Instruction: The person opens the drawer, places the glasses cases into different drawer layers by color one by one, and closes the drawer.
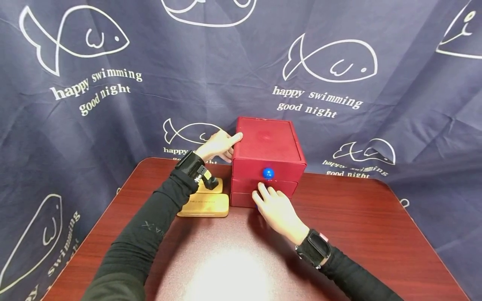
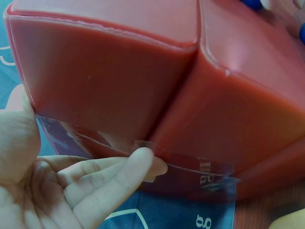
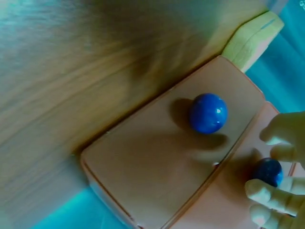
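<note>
A red drawer cabinet (image 1: 268,144) with blue ball knobs stands on the table. My left hand (image 1: 220,145) holds its rear left part, the thumb over the top edge. In the left wrist view, the fingers (image 2: 114,183) of that hand lie along the side wall near clear tape at the back edge. In front, my right hand (image 1: 278,211) is at the middle drawer (image 1: 286,187). The right wrist view shows its fingertips on both sides of a dark blue knob (image 3: 268,171). The bottom drawer's blue knob (image 3: 208,113) stands free of the fingers. All drawers look pushed in.
Left of the cabinet are yellow wooden blocks (image 1: 205,205), close to its side. The upper drawer carries another blue knob (image 1: 268,173). A dark curtain (image 1: 241,75) with fish drawings hangs right behind the reddish-brown table (image 1: 346,217). Bright glare lies on the front of the tabletop.
</note>
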`<state>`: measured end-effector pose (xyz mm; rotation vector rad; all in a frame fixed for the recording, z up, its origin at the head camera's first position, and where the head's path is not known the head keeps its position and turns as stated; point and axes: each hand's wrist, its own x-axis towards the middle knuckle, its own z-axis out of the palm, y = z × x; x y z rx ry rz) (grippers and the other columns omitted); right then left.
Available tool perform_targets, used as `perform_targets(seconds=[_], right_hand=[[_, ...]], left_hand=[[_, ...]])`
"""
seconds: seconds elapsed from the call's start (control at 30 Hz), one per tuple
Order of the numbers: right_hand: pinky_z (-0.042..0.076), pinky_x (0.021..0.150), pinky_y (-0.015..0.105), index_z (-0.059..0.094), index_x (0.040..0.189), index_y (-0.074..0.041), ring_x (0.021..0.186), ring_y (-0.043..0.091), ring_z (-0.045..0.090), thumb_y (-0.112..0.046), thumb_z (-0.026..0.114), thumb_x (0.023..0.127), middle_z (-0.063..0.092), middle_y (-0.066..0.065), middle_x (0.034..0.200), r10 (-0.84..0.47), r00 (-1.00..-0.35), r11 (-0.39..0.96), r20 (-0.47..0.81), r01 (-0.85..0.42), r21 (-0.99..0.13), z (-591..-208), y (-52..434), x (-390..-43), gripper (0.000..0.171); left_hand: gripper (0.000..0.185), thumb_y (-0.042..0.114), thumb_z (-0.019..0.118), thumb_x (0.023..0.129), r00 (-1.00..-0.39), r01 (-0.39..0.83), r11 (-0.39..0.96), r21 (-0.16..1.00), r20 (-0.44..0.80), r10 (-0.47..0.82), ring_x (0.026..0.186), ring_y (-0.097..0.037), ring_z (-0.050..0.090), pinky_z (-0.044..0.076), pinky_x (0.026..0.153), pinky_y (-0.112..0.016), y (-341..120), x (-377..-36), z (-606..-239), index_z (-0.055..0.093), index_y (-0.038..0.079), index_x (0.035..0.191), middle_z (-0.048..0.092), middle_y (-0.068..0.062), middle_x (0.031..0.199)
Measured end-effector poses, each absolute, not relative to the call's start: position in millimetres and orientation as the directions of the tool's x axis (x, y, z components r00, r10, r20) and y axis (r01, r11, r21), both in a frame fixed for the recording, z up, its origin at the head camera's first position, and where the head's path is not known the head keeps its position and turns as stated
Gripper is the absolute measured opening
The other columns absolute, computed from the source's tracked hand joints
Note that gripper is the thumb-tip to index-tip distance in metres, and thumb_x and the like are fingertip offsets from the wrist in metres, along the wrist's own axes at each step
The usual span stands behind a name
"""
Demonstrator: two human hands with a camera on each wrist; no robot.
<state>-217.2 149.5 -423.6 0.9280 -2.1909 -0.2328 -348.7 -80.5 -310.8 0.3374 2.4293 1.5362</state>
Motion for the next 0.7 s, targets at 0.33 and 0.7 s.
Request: perform_targets(seconds=[0.33, 0.7], right_hand=[[0.055, 0.065, 0.031, 0.064, 0.121, -0.011, 0.098, 0.026, 0.064, -0.028, 0.092, 0.069, 0.063, 0.014, 0.128, -0.744, -0.429, 0.656, 0.512, -0.615, 0.438, -433.6, 156.1, -211.1, 0.061], [0.054, 0.066, 0.029, 0.064, 0.122, -0.012, 0.100, 0.025, 0.063, -0.026, 0.091, 0.073, 0.064, 0.013, 0.124, -0.760, -0.455, 0.648, 0.465, -0.595, 0.476, -447.1, 154.5, -207.7, 0.058]], left_hand=[[0.054, 0.043, 0.057, 0.102, -0.943, 0.073, 0.419, 0.905, -0.075, 0.326, 0.064, -0.022, 0.076, 0.065, 0.076, -0.048, -81.2, -350.4, -312.7, 0.069, -0.009, 0.106, 0.077, -0.024, 0.088], [0.054, 0.044, 0.056, 0.102, -0.945, 0.076, 0.423, 0.903, -0.071, 0.320, 0.065, -0.022, 0.076, 0.066, 0.070, -0.043, -80.7, -351.9, -315.6, 0.070, -0.008, 0.102, 0.077, -0.021, 0.084]])
